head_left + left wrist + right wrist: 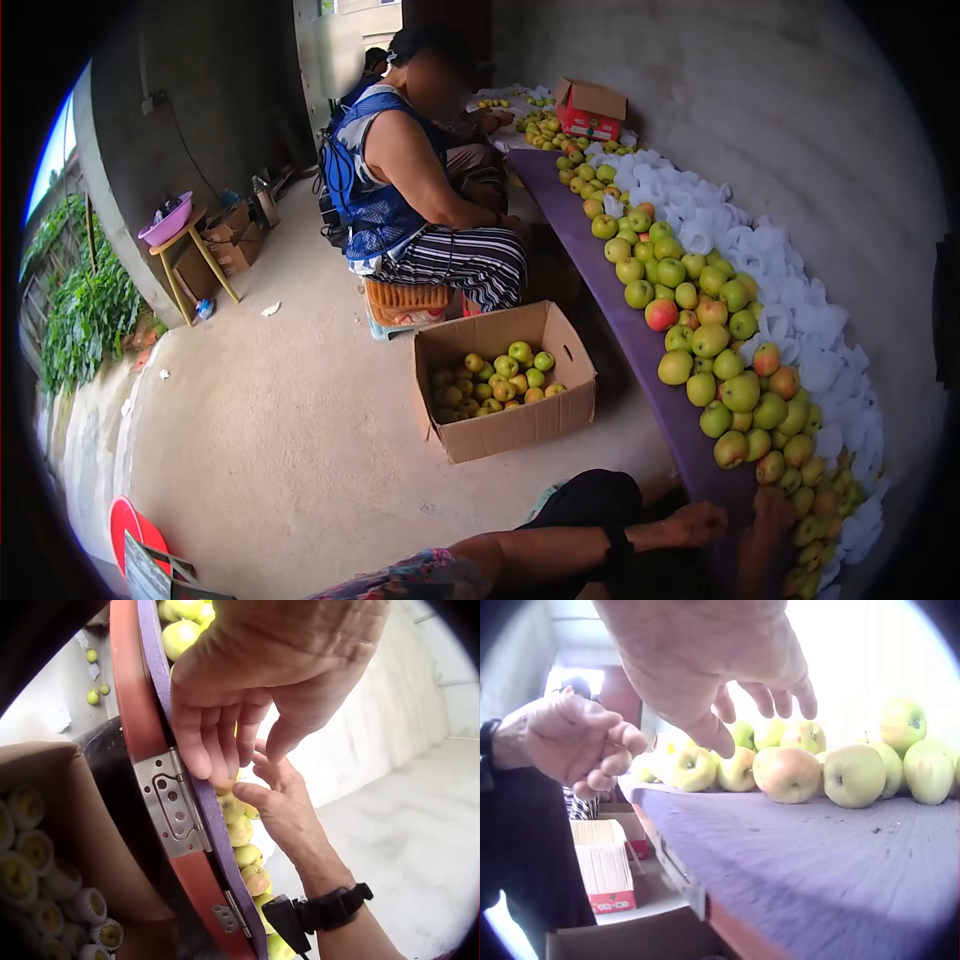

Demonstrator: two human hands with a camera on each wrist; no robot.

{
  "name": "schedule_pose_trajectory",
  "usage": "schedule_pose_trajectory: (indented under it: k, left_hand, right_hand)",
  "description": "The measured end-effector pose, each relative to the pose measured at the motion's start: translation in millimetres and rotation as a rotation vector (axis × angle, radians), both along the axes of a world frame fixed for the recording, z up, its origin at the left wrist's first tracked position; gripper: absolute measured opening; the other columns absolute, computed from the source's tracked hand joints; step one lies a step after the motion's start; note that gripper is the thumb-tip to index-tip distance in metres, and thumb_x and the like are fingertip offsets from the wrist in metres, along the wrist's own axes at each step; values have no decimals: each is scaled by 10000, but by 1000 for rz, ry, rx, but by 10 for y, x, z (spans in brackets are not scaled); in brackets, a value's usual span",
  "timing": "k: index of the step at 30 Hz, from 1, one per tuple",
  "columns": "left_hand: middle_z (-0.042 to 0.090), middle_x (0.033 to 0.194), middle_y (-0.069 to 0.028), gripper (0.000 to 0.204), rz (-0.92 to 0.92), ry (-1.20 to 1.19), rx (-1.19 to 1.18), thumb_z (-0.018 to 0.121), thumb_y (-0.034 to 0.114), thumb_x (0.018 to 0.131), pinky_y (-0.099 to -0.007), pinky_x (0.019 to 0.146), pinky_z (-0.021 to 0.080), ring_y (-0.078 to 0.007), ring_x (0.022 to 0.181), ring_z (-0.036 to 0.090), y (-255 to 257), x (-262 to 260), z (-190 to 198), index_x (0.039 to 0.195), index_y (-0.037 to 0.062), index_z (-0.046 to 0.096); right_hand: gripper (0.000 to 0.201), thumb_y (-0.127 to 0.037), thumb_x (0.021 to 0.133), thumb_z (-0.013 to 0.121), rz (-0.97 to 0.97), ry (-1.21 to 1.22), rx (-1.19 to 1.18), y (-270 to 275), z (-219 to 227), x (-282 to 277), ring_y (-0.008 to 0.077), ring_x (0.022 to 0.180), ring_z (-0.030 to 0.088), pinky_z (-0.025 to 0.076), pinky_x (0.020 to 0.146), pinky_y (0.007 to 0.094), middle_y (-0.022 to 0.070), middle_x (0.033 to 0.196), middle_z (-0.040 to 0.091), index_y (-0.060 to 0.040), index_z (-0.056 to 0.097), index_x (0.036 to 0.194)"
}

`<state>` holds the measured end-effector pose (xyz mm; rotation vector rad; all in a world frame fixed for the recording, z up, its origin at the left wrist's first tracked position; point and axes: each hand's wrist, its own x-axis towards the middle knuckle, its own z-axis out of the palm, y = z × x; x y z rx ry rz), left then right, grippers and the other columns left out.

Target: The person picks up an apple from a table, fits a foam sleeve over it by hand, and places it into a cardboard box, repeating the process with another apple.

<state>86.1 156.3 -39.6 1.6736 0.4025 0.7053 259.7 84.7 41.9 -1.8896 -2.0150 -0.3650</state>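
Observation:
Near the purple-covered edge of the table [590,270], my left hand [690,525] hovers with loosely bent fingers and nothing in them. In the left wrist view its fingers point down over the edge. My right hand [768,522] is close beside it, by the near end of the apples [735,390]. From the right wrist, that hand [720,667] shows spread, relaxed fingers above several green and blushed apples [787,774], overlapping them in this view. No apple is in its grasp.
White foam nets [760,260] are heaped along the wall side. A carton [505,430] of apples stands on the floor. Below the table, another box [82,787] holds netted apples. A seated person [430,180] works further along. A metal hinge [174,802] is on the table's side.

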Motion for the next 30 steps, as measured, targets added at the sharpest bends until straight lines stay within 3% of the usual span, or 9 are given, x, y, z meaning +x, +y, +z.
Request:
schedule_pose_trajectory:
  k: [1,3,6,10,17,20,22,27,30]
  left_hand:
    - [640,873,-126,205,34,-23,0,603,178,843,-364,764,490,-228,845,623,0,-57,45,973,23,629]
    - [639,836,-124,189,34,-85,-33,604,195,850,-378,709,496,-227,794,624,-104,-191,276,942,34,636]
    - [639,860,-65,247,-77,-13,-131,619,174,894,-300,688,507,-136,762,607,-57,-235,299,1077,9,618]
    - [630,886,-11,277,-94,221,-287,612,195,915,-240,667,499,-85,792,599,-48,-347,648,1131,21,615]
    - [629,866,-57,311,-129,112,-468,575,254,963,-260,672,520,-144,791,633,-54,-259,548,1140,0,605]
    - [612,1000,-94,440,-86,13,-631,536,362,988,-302,728,555,-191,869,648,-103,-246,659,1266,21,511]
    - [553,1185,-117,584,-224,-145,-799,486,462,989,-369,813,569,-232,1005,635,-97,-170,634,1391,59,357]
    - [558,1200,-110,511,-194,-274,-806,520,402,987,-361,819,571,-223,1030,626,-112,-79,527,1352,59,420]
    - [609,1131,-99,437,-166,-222,-779,536,350,982,-321,719,591,-205,963,655,-198,-67,612,1281,37,475]
  right_hand:
    - [409,-36,794,585,37,-289,114,50,-195,114,343,1180,534,397,1034,469,213,1278,543,-33,582,1203]
    - [454,19,770,538,-31,-212,-111,98,110,-134,419,1279,398,267,1103,553,246,1325,450,5,548,1224]
    - [414,29,809,526,-93,-233,-54,192,-75,-13,402,1260,417,412,1013,466,231,1324,447,-16,560,1219]
    - [404,-5,822,537,-98,-243,-2,260,-86,113,332,1136,505,383,976,453,188,1202,521,-81,579,1216]
    - [300,-39,788,610,-68,-133,47,213,29,129,351,980,514,423,889,462,160,1041,520,-87,595,1084]
    - [322,-60,743,671,-2,14,170,48,231,-146,349,962,504,441,854,454,154,1050,503,-78,580,1051]
    - [434,-38,690,707,14,115,244,-112,276,-450,352,1014,507,460,882,454,151,1091,482,-73,551,1094]
    - [505,-84,683,738,30,219,244,-317,160,-683,371,1037,503,452,908,453,162,1120,485,-45,517,1135]
    - [526,-165,735,738,35,338,204,-455,175,-658,390,1101,490,436,943,449,178,1167,487,-27,495,1181]
